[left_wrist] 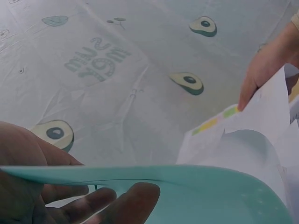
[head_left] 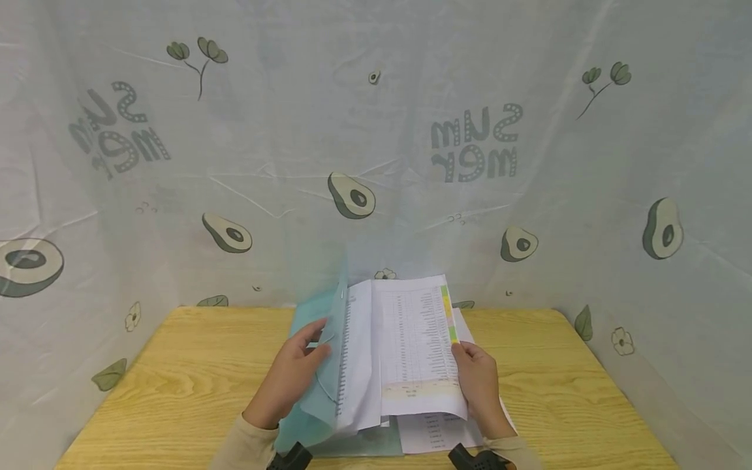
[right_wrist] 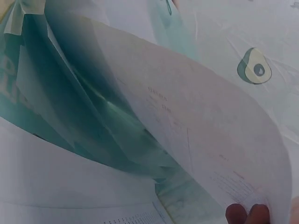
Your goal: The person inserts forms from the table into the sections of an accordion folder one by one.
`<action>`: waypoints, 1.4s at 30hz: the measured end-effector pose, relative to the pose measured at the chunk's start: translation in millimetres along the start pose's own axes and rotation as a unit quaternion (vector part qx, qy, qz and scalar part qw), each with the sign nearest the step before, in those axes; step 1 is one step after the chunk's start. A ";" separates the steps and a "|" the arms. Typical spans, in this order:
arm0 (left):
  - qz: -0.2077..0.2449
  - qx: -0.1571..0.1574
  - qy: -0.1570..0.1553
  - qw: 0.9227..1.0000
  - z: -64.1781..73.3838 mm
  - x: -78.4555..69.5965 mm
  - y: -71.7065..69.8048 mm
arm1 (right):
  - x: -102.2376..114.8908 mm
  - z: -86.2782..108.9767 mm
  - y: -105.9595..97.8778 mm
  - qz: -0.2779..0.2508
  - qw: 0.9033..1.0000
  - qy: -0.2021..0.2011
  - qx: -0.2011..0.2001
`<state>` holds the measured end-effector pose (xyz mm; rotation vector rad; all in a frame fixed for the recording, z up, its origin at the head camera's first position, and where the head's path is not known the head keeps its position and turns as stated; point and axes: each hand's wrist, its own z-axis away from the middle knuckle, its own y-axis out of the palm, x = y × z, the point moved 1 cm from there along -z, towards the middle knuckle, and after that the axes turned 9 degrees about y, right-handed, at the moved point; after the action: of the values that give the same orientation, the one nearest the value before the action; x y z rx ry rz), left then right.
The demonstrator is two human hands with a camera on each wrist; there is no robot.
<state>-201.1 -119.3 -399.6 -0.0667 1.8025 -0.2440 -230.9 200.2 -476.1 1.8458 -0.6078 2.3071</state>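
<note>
My left hand (head_left: 290,369) holds the raised cover of a translucent teal folder (head_left: 311,431), thumb on one side and fingers on the other. In the left wrist view the cover (left_wrist: 210,196) runs edge-on through that hand. A thin cord loops over the cover. My right hand (head_left: 478,382) pinches the right edge of a printed sheet (head_left: 414,339) with coloured tabs (head_left: 449,313). White pages with a row of dark marks like a spiral binding (head_left: 344,352) stand between sheet and cover. The right wrist view shows the lifted sheet (right_wrist: 201,98) curving above the teal folder pockets (right_wrist: 93,107).
Another printed sheet (head_left: 431,436) lies under the lifted one, at the folder's right. The folder is on a light wooden table (head_left: 576,378). A pale curtain (head_left: 376,137) with avocado prints hangs behind the table and at both sides.
</note>
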 end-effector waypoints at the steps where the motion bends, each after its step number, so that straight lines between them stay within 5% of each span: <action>1: 0.001 -0.001 0.000 1.000 -0.1 0.2 -0.4 | 0.1 0.2 0.2 0.004 1.000 0.000 0.003; 8: -0.002 -0.006 0.002 1.000 -0.6 1.7 -4.9 | 6.2 2.6 -4.8 0.054 0.998 -0.019 -0.001; 21: 0.003 -0.011 0.004 1.000 0.6 -2.7 -7.5 | 16.7 4.0 -20.4 0.061 0.998 -0.017 0.006; 33: 0.009 -0.014 0.003 1.000 1.7 -1.3 -5.9 | 8.4 14.4 10.0 -0.019 0.999 -0.036 -0.001; 42: 0.002 -0.016 0.008 1.000 1.8 -1.1 -4.1 | 3.4 22.2 30.4 0.018 0.999 -0.031 0.036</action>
<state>-199.5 -123.3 -398.1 -0.0835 1.8220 -0.2138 -222.0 163.4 -476.1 1.9601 -0.5789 2.3316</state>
